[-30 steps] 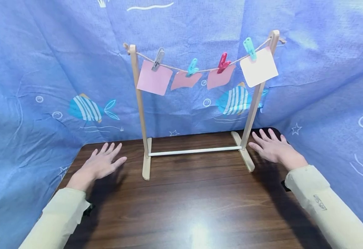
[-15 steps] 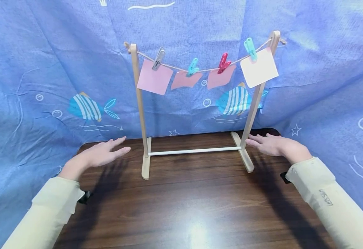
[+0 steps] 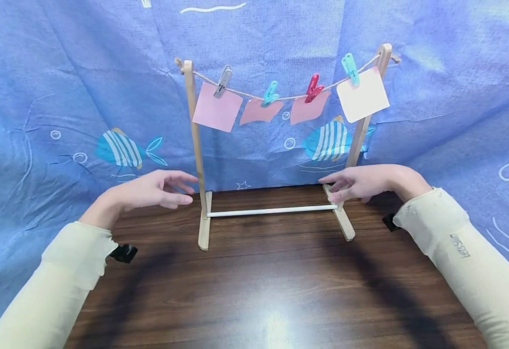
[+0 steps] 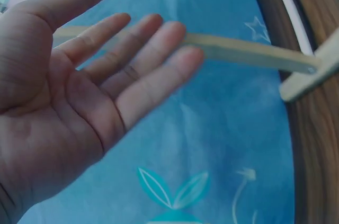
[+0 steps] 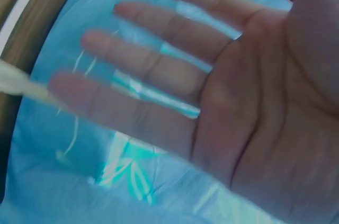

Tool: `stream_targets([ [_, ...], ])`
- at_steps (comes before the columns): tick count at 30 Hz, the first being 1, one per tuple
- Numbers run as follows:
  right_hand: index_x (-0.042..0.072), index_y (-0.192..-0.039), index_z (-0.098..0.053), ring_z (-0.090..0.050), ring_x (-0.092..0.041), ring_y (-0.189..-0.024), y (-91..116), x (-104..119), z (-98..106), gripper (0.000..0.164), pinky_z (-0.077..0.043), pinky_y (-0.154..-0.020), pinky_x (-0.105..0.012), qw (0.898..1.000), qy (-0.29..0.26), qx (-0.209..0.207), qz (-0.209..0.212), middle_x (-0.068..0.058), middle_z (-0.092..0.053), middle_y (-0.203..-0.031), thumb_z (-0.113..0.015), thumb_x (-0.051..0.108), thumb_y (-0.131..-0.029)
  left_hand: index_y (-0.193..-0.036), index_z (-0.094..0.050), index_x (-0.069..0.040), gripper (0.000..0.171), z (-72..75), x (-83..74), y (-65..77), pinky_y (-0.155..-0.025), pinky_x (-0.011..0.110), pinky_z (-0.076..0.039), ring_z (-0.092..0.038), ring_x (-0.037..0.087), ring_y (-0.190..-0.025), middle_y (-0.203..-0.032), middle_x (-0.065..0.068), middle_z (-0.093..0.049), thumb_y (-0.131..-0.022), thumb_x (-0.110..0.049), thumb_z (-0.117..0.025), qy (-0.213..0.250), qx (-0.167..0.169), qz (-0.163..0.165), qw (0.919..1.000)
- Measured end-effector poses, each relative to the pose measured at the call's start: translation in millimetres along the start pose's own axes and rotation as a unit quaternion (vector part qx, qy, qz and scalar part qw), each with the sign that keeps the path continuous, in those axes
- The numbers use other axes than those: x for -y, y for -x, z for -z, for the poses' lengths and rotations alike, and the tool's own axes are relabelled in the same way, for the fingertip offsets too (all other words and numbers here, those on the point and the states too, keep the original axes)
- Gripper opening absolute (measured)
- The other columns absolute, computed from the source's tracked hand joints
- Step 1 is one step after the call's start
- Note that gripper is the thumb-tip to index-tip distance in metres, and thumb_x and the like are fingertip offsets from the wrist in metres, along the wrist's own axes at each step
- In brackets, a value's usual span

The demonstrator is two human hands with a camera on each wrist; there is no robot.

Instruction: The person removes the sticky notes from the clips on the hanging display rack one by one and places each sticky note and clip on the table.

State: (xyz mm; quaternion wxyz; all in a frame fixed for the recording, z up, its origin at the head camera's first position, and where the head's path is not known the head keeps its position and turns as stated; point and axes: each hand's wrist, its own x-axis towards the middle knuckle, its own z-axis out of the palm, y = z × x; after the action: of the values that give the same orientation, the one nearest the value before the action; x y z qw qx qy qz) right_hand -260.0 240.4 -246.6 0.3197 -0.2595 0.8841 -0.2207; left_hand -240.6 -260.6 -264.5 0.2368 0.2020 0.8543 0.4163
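Observation:
My left hand [image 3: 151, 190] hovers beside the left post [image 3: 196, 145] of a wooden stand, its fingers loosely bent and holding nothing. In front of the right post [image 3: 359, 135] is my right hand [image 3: 369, 182], also relaxed and without a thing in it; whether it touches the post I cannot tell. A string [image 3: 244, 94] runs between the post tops. From it hang a pink paper [image 3: 217, 111] under a grey clothespin [image 3: 223, 81], two darker pink papers under a teal clothespin [image 3: 270, 93] and a red clothespin [image 3: 313, 88], and a white paper [image 3: 363, 99] under another teal clothespin [image 3: 350, 69].
A white crossbar [image 3: 271, 211] joins the stand's two flat feet, which rest on a dark brown wooden table [image 3: 237, 286]. Behind and at the sides hangs a blue cloth [image 3: 276, 39] printed with fish and stars.
Both hands have risen off the table area and moved inward toward the posts, their spread fingers now loosely bent. The stand and the hanging papers stay put.

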Motion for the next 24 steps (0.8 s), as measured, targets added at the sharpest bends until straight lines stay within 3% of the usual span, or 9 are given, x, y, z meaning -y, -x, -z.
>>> stream_targets([
  [2,0.010,-0.159,-0.030,-0.063,-0.025,-0.111,-2.5,8.9,5.0,0.071,-0.058,-0.077,-0.037,0.999,-0.036,0.005,0.014,-0.021,-0.048,-0.150,-0.063,0.036,-0.102,-0.152,-0.042,-0.005,0.067,1.6,-9.0,-2.7,-0.092,0.042,-0.057,-0.063,0.030,-0.120,-0.141,0.023,-0.054,-0.095,-0.023,-0.075,0.030,-0.007,-0.009,0.9995],
  [3,0.012,-0.159,-0.031,-0.058,-0.027,-0.123,-3.6,13.2,7.4,0.070,-0.059,-0.083,-0.041,0.998,-0.049,0.005,0.027,-0.019,-0.048,-0.150,-0.064,0.035,-0.102,-0.151,-0.043,-0.005,0.066,1.8,-14.0,-3.4,-0.092,0.042,-0.057,-0.063,0.030,-0.120,-0.141,0.024,-0.054,-0.095,-0.021,-0.075,0.043,-0.013,-0.013,0.9989],
  [10,0.013,-0.156,-0.039,-0.062,-0.030,-0.117,-9.9,45.1,24.8,0.061,-0.057,-0.091,-0.048,0.984,-0.123,-0.004,0.128,-0.013,-0.059,-0.140,-0.065,0.019,-0.102,-0.146,-0.049,0.000,0.055,1.1,-40.4,-7.5,-0.094,0.046,-0.055,-0.066,0.029,-0.116,-0.136,0.021,-0.060,-0.097,-0.016,-0.071,0.101,-0.061,-0.057,0.9914],
  [18,0.010,-0.152,-0.045,-0.065,-0.037,-0.113,-20.4,69.9,32.7,0.055,-0.058,-0.087,-0.051,0.972,-0.163,-0.028,0.164,-0.014,-0.062,-0.135,-0.065,0.017,-0.101,-0.143,-0.053,-0.002,0.052,-3.2,-54.4,-11.2,-0.094,0.049,-0.055,-0.064,0.030,-0.119,-0.136,0.019,-0.060,-0.096,-0.012,-0.072,0.155,-0.122,-0.049,0.9791],
  [24,0.006,-0.146,-0.051,-0.067,-0.037,-0.111,-30.0,82.4,33.7,0.048,-0.059,-0.085,-0.051,0.957,-0.191,-0.073,0.204,-0.016,-0.065,-0.131,-0.065,0.016,-0.102,-0.149,-0.048,-0.003,0.058,-6.2,-64.2,-14.5,-0.098,0.043,-0.053,-0.061,0.026,-0.126,-0.145,0.014,-0.055,-0.097,-0.016,-0.071,0.200,-0.140,-0.056,0.9682],
])
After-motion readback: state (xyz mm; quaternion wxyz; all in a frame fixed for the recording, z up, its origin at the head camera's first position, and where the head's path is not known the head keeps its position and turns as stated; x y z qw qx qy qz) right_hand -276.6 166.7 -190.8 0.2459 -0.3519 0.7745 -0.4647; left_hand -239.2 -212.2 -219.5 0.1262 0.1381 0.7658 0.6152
